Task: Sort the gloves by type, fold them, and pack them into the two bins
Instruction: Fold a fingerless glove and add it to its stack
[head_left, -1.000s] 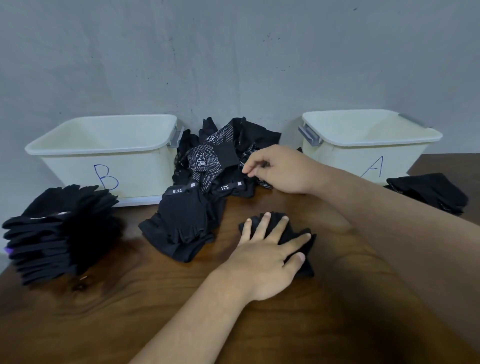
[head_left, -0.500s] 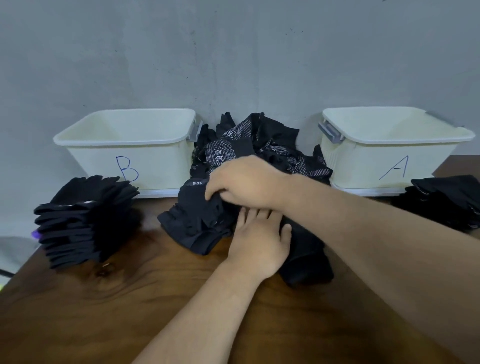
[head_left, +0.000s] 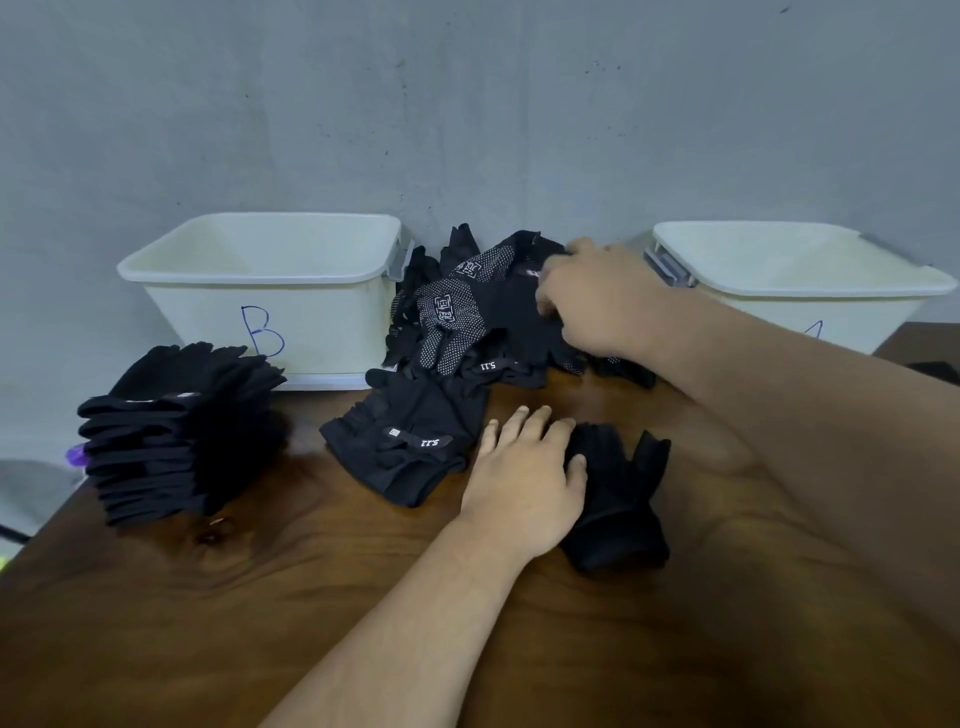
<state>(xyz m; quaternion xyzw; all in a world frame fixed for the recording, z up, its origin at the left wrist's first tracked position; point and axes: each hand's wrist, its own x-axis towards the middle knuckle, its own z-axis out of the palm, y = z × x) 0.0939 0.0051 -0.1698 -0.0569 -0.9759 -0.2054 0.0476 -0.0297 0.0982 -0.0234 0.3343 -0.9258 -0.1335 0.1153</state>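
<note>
Spanning the whole lower view, the wooden table (head_left: 249, 623) carries everything. Bin B (head_left: 270, 312) stands at its back edge toward the left, and bin A (head_left: 800, 280) at the back edge toward the right; no gloves show inside either. Between the bins, against the back edge, lies the loose pile (head_left: 457, 317) of black gloves, some dotted white. Near the left edge, just in front of bin B, sits a tall stack (head_left: 166, 431) of folded gloves. In front of the pile, near the middle of the table, a 5.11 glove (head_left: 410, 452) lies crumpled, and just right of it lies a folded glove (head_left: 618, 499).

The right hand (head_left: 597, 296) reaches into the pile, fingers curled among the fabric; I cannot tell whether it grips a glove. The left hand (head_left: 524, 478) lies released, fingers straight on the table between the two front gloves, its thumb touching the folded glove.
</note>
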